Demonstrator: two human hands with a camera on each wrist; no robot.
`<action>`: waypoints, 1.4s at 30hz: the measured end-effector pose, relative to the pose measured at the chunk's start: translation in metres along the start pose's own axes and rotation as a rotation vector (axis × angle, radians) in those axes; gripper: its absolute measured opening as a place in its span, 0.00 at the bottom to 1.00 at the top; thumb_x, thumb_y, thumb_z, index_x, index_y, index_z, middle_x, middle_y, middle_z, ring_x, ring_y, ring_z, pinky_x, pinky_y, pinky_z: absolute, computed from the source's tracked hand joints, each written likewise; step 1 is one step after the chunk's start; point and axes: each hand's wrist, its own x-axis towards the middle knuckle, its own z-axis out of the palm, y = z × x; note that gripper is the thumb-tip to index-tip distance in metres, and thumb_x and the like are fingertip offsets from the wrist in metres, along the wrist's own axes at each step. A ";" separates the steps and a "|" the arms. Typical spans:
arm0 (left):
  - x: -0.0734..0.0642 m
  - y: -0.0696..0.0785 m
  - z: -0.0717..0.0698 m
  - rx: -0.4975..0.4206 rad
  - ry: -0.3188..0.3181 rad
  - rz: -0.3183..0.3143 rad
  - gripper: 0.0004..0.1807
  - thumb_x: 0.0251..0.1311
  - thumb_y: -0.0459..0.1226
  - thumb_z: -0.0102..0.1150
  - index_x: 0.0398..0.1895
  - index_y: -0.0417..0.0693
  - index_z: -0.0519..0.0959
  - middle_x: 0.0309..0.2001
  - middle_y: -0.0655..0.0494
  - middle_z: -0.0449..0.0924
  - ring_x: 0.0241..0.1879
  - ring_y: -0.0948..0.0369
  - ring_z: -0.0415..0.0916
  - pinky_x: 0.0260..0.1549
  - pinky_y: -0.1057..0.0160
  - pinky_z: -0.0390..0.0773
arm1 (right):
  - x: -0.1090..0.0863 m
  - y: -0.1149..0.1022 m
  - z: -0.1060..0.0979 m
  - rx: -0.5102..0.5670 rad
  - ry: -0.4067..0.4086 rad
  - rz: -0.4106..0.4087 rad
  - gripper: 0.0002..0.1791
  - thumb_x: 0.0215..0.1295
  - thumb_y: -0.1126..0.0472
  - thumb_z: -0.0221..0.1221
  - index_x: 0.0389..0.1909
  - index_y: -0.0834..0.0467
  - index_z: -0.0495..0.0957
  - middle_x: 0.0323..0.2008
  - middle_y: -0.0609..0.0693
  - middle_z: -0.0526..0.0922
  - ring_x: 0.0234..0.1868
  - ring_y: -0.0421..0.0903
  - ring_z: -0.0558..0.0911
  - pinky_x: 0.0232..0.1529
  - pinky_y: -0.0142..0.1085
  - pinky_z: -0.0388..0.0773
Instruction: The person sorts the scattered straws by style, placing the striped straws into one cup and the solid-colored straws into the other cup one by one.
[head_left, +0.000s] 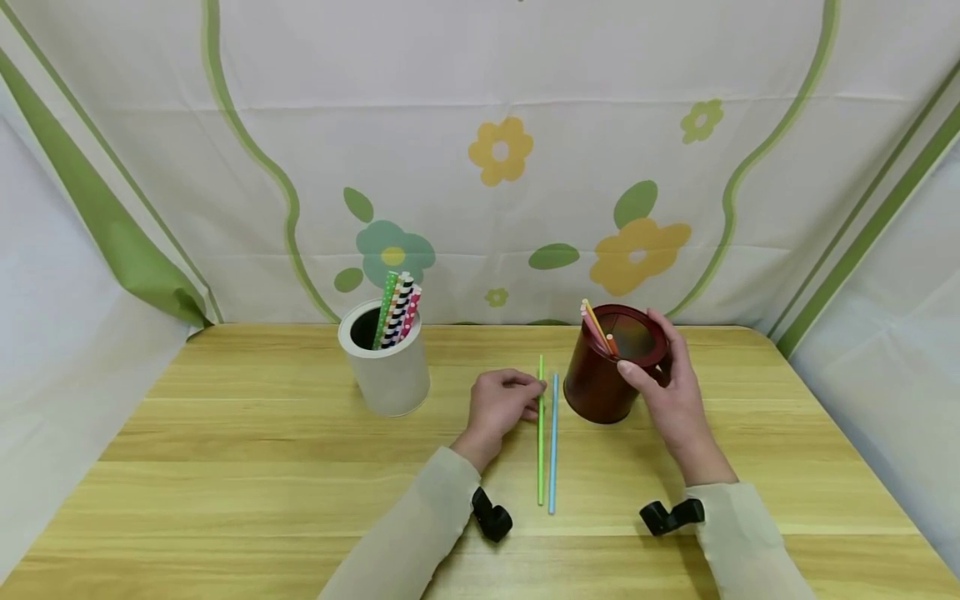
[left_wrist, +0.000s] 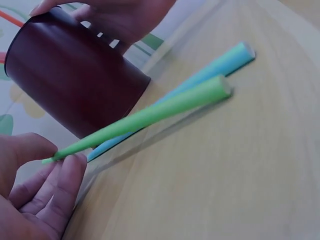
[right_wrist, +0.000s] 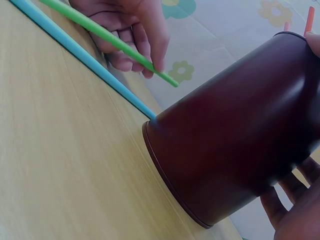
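Between thumb and fingers my left hand [head_left: 504,407] pinches a green straw [head_left: 541,450] near its far end. In the left wrist view the green straw [left_wrist: 150,116] has a shadow beside it on the wood. A blue straw [head_left: 553,442] lies on the table just to its right, almost parallel. My right hand [head_left: 675,400] grips the upper side of a dark red can [head_left: 600,387], thumb at the front of the rim and fingers round the far side. Inside that can lean several plain straws [head_left: 592,325] in pink, yellow and orange. The can stands upright on the table.
A white can [head_left: 390,383] stands at the left, holding several patterned paper straws [head_left: 397,312], dotted and striped. Behind the wooden table [head_left: 262,467] hangs a flowered curtain [head_left: 420,150]. Black wrist cameras sit at both sleeves.
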 end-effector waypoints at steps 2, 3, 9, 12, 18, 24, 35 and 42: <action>0.001 -0.001 -0.002 -0.022 0.003 -0.006 0.06 0.64 0.33 0.74 0.39 0.38 0.90 0.33 0.47 0.91 0.24 0.63 0.84 0.29 0.63 0.89 | 0.000 0.000 0.000 -0.005 -0.002 0.004 0.43 0.76 0.67 0.61 0.85 0.42 0.57 0.78 0.50 0.63 0.69 0.39 0.70 0.60 0.19 0.73; 0.001 -0.002 -0.002 -0.035 0.004 -0.008 0.06 0.64 0.33 0.74 0.39 0.38 0.90 0.32 0.46 0.91 0.24 0.63 0.85 0.30 0.63 0.89 | 0.000 0.001 0.000 -0.008 -0.003 0.005 0.43 0.76 0.67 0.61 0.85 0.42 0.56 0.78 0.50 0.63 0.69 0.39 0.70 0.60 0.19 0.73; 0.001 -0.002 -0.007 -0.106 0.003 -0.014 0.07 0.64 0.33 0.73 0.41 0.37 0.89 0.32 0.47 0.91 0.26 0.63 0.86 0.32 0.63 0.90 | 0.000 0.001 -0.001 -0.008 -0.004 0.005 0.43 0.76 0.67 0.61 0.85 0.41 0.56 0.77 0.47 0.64 0.68 0.39 0.70 0.60 0.19 0.73; 0.000 -0.002 -0.009 -0.131 0.002 -0.015 0.08 0.64 0.32 0.73 0.41 0.36 0.89 0.30 0.49 0.90 0.26 0.63 0.86 0.32 0.63 0.90 | 0.000 0.001 0.000 -0.009 0.001 0.002 0.43 0.75 0.67 0.61 0.85 0.41 0.57 0.77 0.45 0.65 0.68 0.39 0.70 0.60 0.20 0.73; -0.001 -0.001 -0.011 -0.154 -0.005 -0.023 0.09 0.65 0.33 0.73 0.42 0.34 0.88 0.30 0.49 0.89 0.26 0.63 0.86 0.31 0.63 0.89 | 0.000 0.001 0.000 -0.013 0.004 0.000 0.43 0.75 0.67 0.61 0.85 0.41 0.57 0.77 0.45 0.65 0.68 0.39 0.70 0.60 0.20 0.73; 0.000 0.002 -0.014 -0.165 -0.024 -0.064 0.08 0.66 0.33 0.71 0.42 0.36 0.88 0.30 0.51 0.87 0.29 0.61 0.86 0.32 0.65 0.89 | 0.000 0.001 0.001 -0.012 0.001 -0.003 0.43 0.76 0.67 0.61 0.85 0.42 0.57 0.77 0.46 0.64 0.68 0.39 0.70 0.60 0.19 0.72; 0.000 0.013 -0.022 -0.271 0.003 -0.055 0.10 0.68 0.32 0.68 0.47 0.32 0.87 0.33 0.51 0.87 0.30 0.62 0.86 0.36 0.66 0.89 | 0.000 0.002 0.001 -0.010 0.003 0.001 0.43 0.76 0.67 0.61 0.85 0.41 0.57 0.76 0.45 0.65 0.68 0.40 0.70 0.59 0.19 0.73; -0.006 0.041 -0.028 -0.235 0.050 0.019 0.10 0.68 0.36 0.70 0.47 0.38 0.88 0.39 0.49 0.90 0.34 0.61 0.87 0.45 0.58 0.91 | -0.001 0.002 0.001 -0.013 0.008 -0.004 0.43 0.76 0.67 0.60 0.85 0.41 0.57 0.76 0.44 0.65 0.68 0.39 0.70 0.60 0.20 0.72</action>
